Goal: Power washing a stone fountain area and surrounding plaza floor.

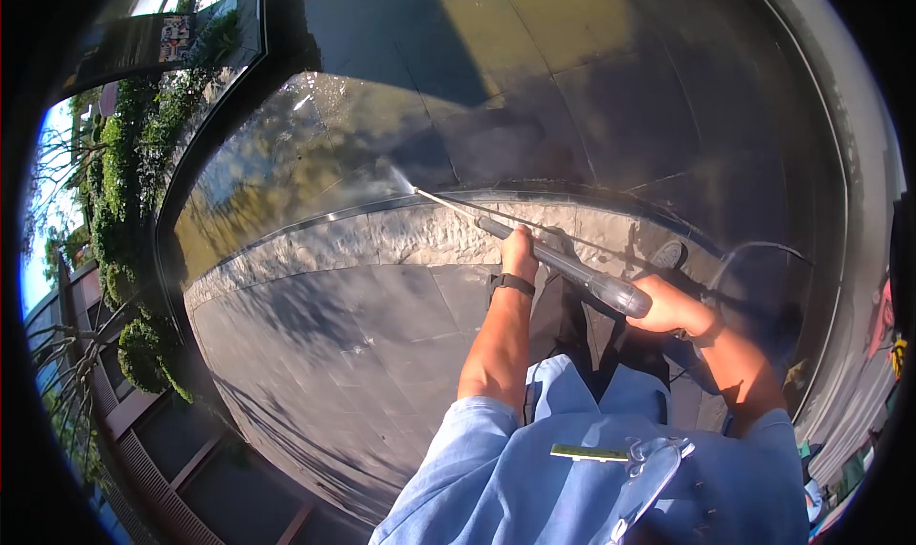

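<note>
A pressure washer lance [565,262] runs diagonally before me, both hands on it. My left hand [519,255] grips the dark tube near its front end. My right hand [667,305] is closed on the rear handle. From the nozzle [415,190] at the thin wand's tip, a white fan of spray [402,180] points up and left over wet dark paving slabs [501,144]. The nozzle is just past the edge of a pale, rough stone strip [401,233]. My fingers on the trigger side are partly hidden.
A hose [769,244] curves over the floor at right, near my shoe [669,256]. A dark raised edge [207,133] bounds the wet floor at left, with green plants [114,165] beyond. At right runs a pale wall or ledge [851,80]; colourful items [884,323] lie at the far right.
</note>
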The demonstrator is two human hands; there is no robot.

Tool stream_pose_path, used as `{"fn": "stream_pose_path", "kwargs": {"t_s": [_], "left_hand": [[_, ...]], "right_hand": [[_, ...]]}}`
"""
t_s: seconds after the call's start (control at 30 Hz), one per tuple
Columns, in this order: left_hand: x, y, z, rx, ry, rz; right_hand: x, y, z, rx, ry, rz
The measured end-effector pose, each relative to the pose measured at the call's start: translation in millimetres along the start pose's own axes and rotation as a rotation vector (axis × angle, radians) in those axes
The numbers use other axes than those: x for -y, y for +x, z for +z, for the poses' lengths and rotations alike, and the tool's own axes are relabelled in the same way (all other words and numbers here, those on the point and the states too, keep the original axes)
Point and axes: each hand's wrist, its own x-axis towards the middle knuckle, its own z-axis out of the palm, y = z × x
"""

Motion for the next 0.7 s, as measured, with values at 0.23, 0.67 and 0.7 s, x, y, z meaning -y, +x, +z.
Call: {"fn": "stream_pose_path", "kwargs": {"t_s": [0.23,0.67,0.7], "left_hand": [[29.5,-31.1,61.6,0.121,0.047,-0.104],[-3.1,-38.2,32.8,0.092,0.094,-0.02],[13.4,-47.4,42.8,0.127,0.106,0.006]], "right_hand": [[13.0,-44.8,-17.6,-0.109,-0.046,0.079],[-15.3,-49.4,10.1,-0.193,-0.034,-0.012],[-15.3,-72.2,5.8,-0.24,-0.045,-0.025]]}}
